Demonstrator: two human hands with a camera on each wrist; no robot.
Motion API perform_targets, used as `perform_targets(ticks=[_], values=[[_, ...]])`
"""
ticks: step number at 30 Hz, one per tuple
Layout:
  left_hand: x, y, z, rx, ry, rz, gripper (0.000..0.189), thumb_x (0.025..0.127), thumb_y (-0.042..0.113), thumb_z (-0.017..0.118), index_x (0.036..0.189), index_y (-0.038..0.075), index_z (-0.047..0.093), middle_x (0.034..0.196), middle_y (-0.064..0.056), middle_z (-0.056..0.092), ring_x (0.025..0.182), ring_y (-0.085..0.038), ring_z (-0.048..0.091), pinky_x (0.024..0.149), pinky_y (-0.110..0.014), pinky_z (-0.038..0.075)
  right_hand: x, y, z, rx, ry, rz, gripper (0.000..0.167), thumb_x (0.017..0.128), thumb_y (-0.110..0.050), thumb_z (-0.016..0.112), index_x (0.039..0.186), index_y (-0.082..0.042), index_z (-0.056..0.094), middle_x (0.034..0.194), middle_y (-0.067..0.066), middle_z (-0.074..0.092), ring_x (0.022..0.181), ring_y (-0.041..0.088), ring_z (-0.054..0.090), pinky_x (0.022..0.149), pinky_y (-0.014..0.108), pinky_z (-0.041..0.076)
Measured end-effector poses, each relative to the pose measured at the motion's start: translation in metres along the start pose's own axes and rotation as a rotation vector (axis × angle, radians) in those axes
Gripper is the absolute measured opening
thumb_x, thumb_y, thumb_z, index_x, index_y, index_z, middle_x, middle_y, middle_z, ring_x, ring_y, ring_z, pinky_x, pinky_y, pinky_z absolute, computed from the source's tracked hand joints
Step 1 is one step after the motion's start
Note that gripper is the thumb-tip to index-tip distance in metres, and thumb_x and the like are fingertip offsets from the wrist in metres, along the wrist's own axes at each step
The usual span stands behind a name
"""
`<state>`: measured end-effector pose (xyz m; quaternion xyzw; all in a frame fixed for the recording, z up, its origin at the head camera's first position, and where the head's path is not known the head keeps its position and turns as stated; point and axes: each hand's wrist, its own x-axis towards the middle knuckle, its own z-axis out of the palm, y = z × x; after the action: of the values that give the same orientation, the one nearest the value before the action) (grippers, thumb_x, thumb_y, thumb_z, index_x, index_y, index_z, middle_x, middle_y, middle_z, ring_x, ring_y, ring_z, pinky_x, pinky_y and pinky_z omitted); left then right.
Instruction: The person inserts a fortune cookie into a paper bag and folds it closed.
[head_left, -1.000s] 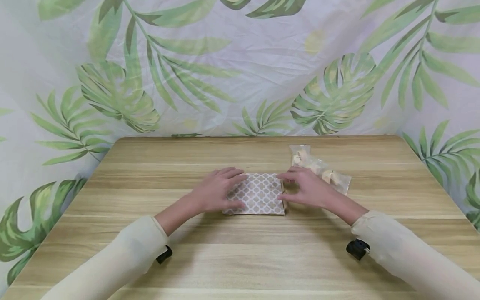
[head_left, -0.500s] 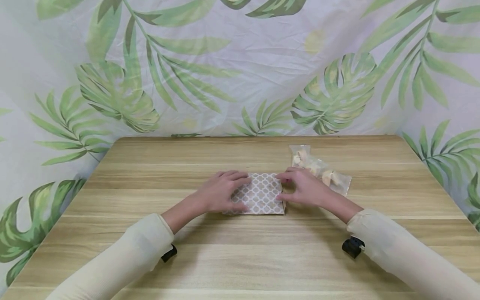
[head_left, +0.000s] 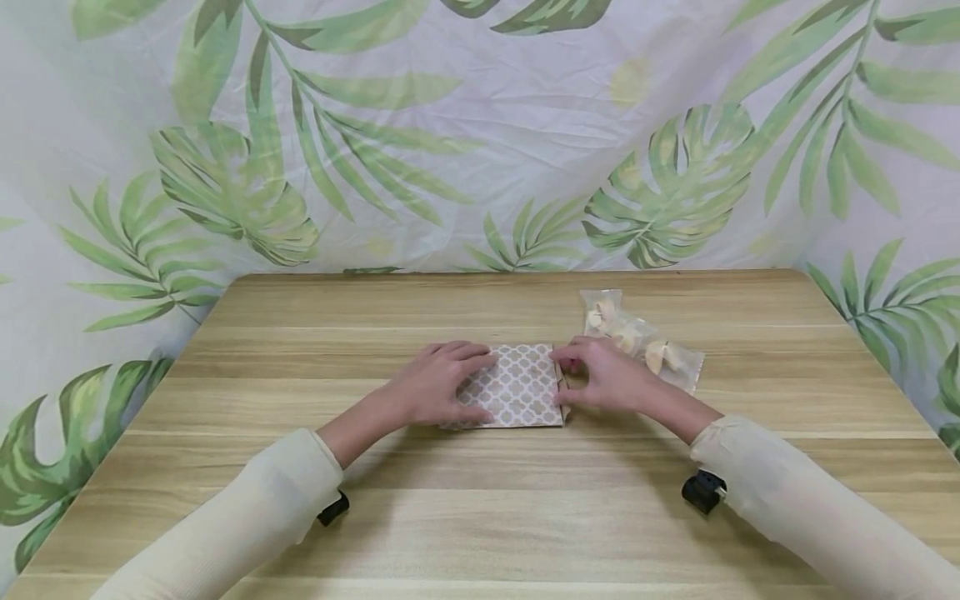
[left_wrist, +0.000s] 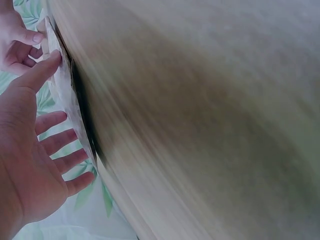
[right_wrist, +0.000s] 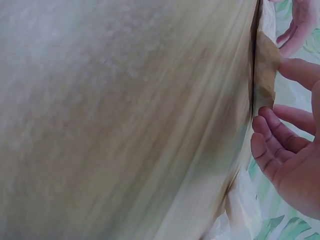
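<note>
A small paper bag [head_left: 517,387] with a tan-and-white lattice print lies flat near the middle of the table. Its right end shows plain brown paper [right_wrist: 266,70], slightly raised. My left hand [head_left: 438,385] rests over the bag's left part, fingers spread and thumb near the front edge. In the left wrist view those fingers [left_wrist: 59,141] are nearly straight. At the right end, my right hand [head_left: 607,377] holds the bag's edge between thumb and index finger, the other fingers loosely curled. The left part of the bag is hidden under my left hand.
Behind my right hand lie several clear packets [head_left: 671,362] with pale, cream-coloured pieces inside, partly covered by that hand. The wooden table [head_left: 480,517] reaches back to a leaf-print cloth [head_left: 420,150]. A black device [head_left: 703,492] hangs below the right sleeve.
Both hands have shifted slightly inward over the past second. The bag has slid a little to the left, and its right end looks more lifted. The packets have stayed put.
</note>
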<state>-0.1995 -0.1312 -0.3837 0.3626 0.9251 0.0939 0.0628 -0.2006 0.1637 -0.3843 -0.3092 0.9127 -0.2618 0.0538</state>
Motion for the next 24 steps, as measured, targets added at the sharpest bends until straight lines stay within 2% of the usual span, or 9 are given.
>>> perform_targets(ticks=[11,18,24], values=[[-0.0016,-0.0018,-0.0019,-0.026,-0.004,-0.001,0.085,0.086,0.058,0.077,0.152,0.010,0.052,0.156,-0.014,0.049,0.146,-0.037,0.041,0.118,-0.061,0.032,-0.0010,0.0026,-0.0005,0.056,-0.011,0.005,0.057,0.081,-0.017,0.089,0.126,0.009,0.068,0.094,0.006,0.067,0.089,0.020,0.062,0.082,0.036,0.055],[0.0000,-0.0002,-0.0019,-0.017,-0.011,-0.006,0.088,0.085,0.061,0.077,0.153,0.010,0.052,0.157,-0.014,0.048,0.146,-0.036,0.041,0.118,-0.060,0.033,-0.0001,0.0052,0.0029,0.045,-0.031,0.017,0.054,0.081,-0.015,0.087,0.126,0.009,0.069,0.087,0.004,0.059,0.081,0.018,0.053,0.072,0.030,0.047],[0.0019,-0.0006,-0.0023,-0.028,-0.022,-0.017,0.090,0.084,0.061,0.079,0.153,0.011,0.051,0.157,-0.015,0.048,0.146,-0.036,0.040,0.116,-0.063,0.034,-0.0016,0.0059,0.0043,0.030,-0.015,0.024,0.055,0.080,-0.014,0.087,0.126,0.009,0.069,0.085,0.004,0.056,0.079,0.017,0.050,0.070,0.029,0.044]])
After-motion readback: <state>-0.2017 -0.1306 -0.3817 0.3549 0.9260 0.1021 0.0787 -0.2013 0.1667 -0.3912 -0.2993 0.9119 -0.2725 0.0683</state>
